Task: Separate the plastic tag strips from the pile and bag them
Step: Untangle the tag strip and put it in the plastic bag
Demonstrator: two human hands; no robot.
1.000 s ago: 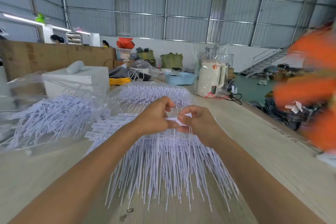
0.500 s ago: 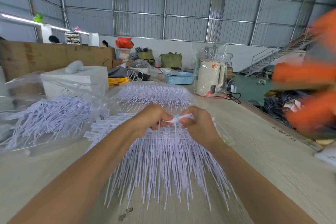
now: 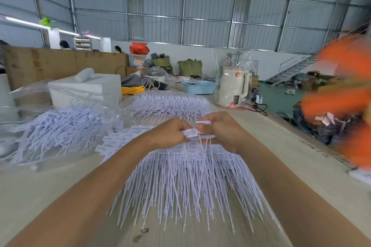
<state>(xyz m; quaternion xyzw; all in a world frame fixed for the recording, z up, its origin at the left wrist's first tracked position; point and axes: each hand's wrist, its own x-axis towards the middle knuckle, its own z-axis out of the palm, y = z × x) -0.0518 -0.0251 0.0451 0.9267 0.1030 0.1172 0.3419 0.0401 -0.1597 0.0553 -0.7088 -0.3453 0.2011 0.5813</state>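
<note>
Currently both hands meet over the far edge of the pile of tag strips [image 3: 186,182], which lies fanned out on the wooden table [image 3: 40,186] with the thin white tails pointing toward the camera and the flat label ends lined up under the hands. Left hand [image 3: 170,133]: fingers curled, thumb and forefinger pinching a small white label end [image 3: 191,132] of a strip. Right hand [image 3: 222,130]: fingers also curled, pinching the same label end from the other side, with a second white tab showing just above its fingertips; a few thin tails hang down from this pinch onto the pile. The two hands are touching or nearly so at the pinch point; cannot tell which. Left of the pile, a clear plastic bag [image 3: 60,126] lies on the table holding loose strips in a jumble. Behind the hands, another heap of strips [image 3: 170,103] sits under clear plastic. A row of flat label ends [image 3: 118,140] lies between the bag and the main pile. Farther back: a white box [image 3: 86,88], a blue basket [image 3: 199,87], a cream kettle [image 3: 233,86]. Right edge of view: an orange blur [image 3: 347,98], not identifiable.
</note>
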